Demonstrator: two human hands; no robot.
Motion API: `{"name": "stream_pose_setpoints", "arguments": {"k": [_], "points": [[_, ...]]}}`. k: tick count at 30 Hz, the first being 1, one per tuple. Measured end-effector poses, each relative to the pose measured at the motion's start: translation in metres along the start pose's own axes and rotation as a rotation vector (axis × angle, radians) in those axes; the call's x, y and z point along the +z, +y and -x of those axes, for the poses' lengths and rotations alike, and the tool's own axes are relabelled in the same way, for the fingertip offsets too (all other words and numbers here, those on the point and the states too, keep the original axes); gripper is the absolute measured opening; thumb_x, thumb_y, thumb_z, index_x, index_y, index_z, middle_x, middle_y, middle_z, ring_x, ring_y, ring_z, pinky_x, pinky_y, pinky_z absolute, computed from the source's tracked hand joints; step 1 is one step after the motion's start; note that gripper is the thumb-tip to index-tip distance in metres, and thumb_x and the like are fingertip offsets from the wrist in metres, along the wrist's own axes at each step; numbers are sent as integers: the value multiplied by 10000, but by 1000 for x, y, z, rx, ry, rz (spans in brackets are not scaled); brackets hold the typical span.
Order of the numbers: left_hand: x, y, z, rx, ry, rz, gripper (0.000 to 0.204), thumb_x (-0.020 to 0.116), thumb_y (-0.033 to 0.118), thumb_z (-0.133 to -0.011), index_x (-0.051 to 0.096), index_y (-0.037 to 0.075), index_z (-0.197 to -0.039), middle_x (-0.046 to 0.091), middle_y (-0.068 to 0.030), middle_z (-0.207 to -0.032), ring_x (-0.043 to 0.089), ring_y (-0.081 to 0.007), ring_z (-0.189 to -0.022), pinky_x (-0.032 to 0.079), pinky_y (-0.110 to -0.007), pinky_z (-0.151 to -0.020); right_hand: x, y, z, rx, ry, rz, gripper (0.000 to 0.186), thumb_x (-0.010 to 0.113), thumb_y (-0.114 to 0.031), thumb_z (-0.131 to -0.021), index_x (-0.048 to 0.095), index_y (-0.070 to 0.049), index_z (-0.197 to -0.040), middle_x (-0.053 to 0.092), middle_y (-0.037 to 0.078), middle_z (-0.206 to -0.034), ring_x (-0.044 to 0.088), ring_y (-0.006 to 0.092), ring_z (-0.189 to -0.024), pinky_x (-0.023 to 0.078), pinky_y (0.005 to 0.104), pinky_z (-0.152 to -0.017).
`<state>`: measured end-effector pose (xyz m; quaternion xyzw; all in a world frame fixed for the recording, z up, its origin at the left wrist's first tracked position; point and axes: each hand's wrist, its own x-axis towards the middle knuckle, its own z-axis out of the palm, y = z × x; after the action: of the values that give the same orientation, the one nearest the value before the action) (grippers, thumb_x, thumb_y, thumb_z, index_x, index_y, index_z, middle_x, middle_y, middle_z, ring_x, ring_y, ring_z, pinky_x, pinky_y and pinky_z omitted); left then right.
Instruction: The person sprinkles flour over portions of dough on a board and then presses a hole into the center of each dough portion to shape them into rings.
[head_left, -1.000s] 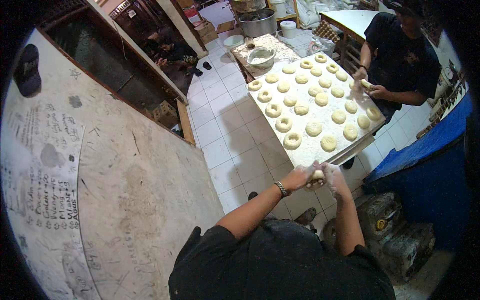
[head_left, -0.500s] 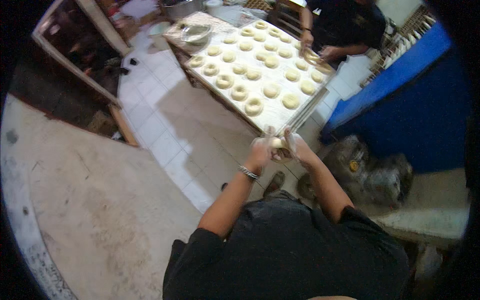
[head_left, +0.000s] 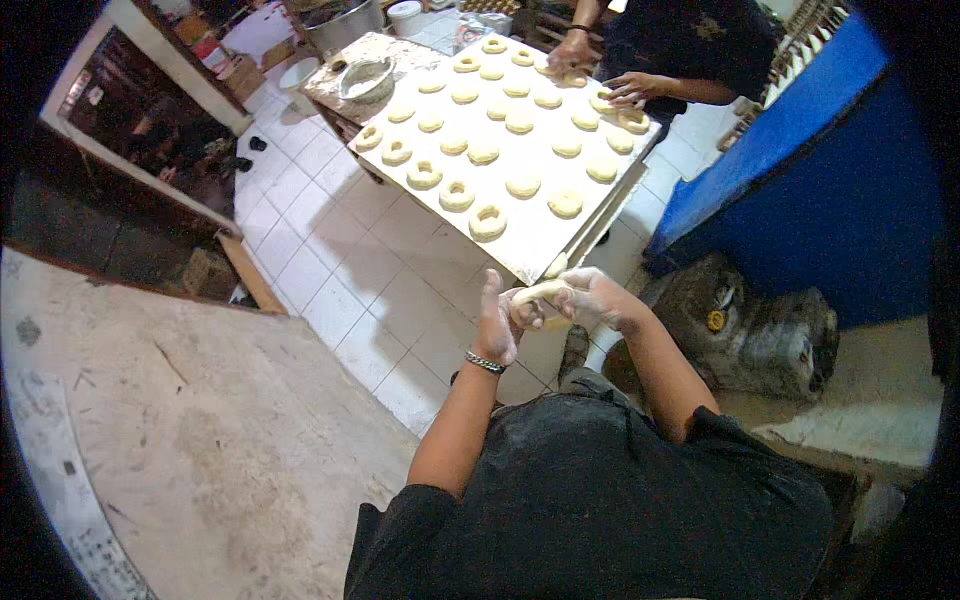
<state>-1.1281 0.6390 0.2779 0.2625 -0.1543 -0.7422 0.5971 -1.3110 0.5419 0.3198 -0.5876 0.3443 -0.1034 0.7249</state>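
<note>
A pale dough ring (head_left: 538,292) is between my two floury hands, just off the near corner of the floured board (head_left: 530,245). My right hand (head_left: 597,298) pinches its right side. On the other side, my left hand (head_left: 497,322) has its thumb raised away from the dough, while its fingers curl under and round the ring. Part of the ring is hidden by the fingers. Another piece of dough (head_left: 556,265) shows at the board's corner, beyond my right fingers. Several dough rings (head_left: 488,222) and flat round dough pieces (head_left: 523,184) lie in rows on the board.
Across the board, a co-worker's hands (head_left: 640,88) handle dough rings. A metal bowl (head_left: 366,80) sits at the table's far left end. To the right are a blue partition (head_left: 790,190) and dark plastic-wrapped bundles (head_left: 765,335). A pale surface (head_left: 230,420) fills the left.
My hands have drawn apart somewhat. The left thumb has lifted off the dough ring, which now tilts toward my right hand. My view has shifted slightly; the co-worker's hands have spread apart.
</note>
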Motion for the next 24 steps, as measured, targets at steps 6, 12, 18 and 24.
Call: {"name": "stream_pose_setpoints", "arguments": {"k": [6, 12, 18, 24], "points": [[11, -19, -31, 125, 217, -595, 374, 624, 350, -903, 642, -13, -991, 644, -34, -791, 587, -99, -680, 461, -255, -616, -55, -7, -13, -34, -253, 539, 248, 688, -121, -764, 659, 16, -968, 640, 51, -865, 587, 122, -821, 475, 274, -747], [30, -30, -62, 151, 341, -287, 260, 694, 87, -819, 630, -37, -1039, 679, -72, -898, 641, -121, -803, 526, -272, -749, -108, 13, -37, 67, -239, 187, 278, 662, -148, -814, 676, 10, -1043, 670, 30, -890, 603, 96, -798, 494, 267, -714], [19, -31, -74, 171, 658, -215, 177, 666, 65, -852, 597, -19, -993, 633, -42, -798, 574, -112, -661, 495, -266, -618, -110, 21, -70, 154, -368, 398, 209, 679, -143, -824, 687, 2, -974, 668, 36, -828, 594, 108, -799, 479, 271, -755], [-27, -10, -106, 182, 698, -246, 259, 712, 170, -870, 609, -32, -996, 668, -86, -890, 635, -132, -765, 511, -278, -685, -85, 2, -130, 161, 103, 30, 281, 745, -151, -804, 672, 28, -1009, 665, 32, -875, 595, 115, -791, 482, 286, -733]]}}
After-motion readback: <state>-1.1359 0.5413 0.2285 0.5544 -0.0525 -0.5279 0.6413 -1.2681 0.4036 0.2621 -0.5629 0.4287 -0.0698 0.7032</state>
